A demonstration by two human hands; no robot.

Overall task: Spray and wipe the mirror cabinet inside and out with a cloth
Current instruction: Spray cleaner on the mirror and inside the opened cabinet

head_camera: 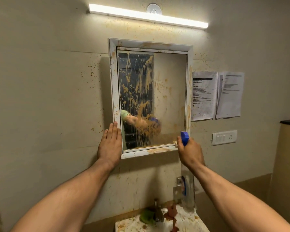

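The white-framed mirror cabinet [113,84] hangs on the wall, door shut, its glass and frame streaked with orange-brown splatter. My left hand [110,143] lies flat with fingers together against the frame's lower left corner. My right hand [190,152] is closed around a spray bottle with a blue head [184,137], held at the mirror's lower right corner with the nozzle facing the glass. The bottle's clear body [188,186] hangs below my hand. A green cloth [146,216] and a red cloth [172,213] lie on the basin below.
A stained white basin [134,224] with a metal tap [158,210] sits under the cabinet. Two printed sheets [203,95] and a switch plate [223,137] are on the wall to the right. A lit tube light [147,15] runs above. The wall is spattered around the cabinet.
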